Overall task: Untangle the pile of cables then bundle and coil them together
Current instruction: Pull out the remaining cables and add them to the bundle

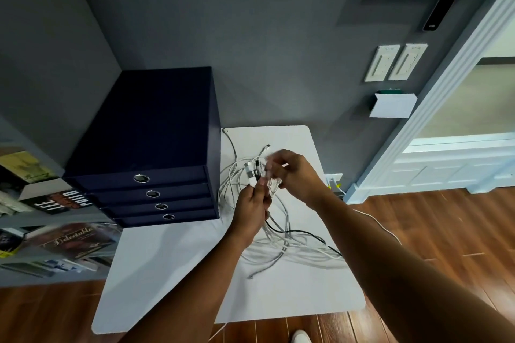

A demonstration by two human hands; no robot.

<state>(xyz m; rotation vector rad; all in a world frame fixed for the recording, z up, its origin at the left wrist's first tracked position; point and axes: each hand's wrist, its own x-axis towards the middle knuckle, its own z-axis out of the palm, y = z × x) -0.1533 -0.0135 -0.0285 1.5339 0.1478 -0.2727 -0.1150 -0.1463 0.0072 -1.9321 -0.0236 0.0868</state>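
Observation:
A tangle of white and grey cables (289,248), with one black cable (303,232) running through it, lies on the white table (172,267). My left hand (252,210) grips a bunch of cable ends, and their plugs (252,170) stick up above my fingers. My right hand (295,172) is just to the right, above the pile. It pinches a blurred white cable end beside the bunch. Loose loops hang from both hands down to the table.
A dark blue drawer box (150,147) with ring pulls stands on the table's left half, close to the cables. A shelf with books (55,239) is further left. A wall socket (334,178) and wooden floor (434,228) lie to the right.

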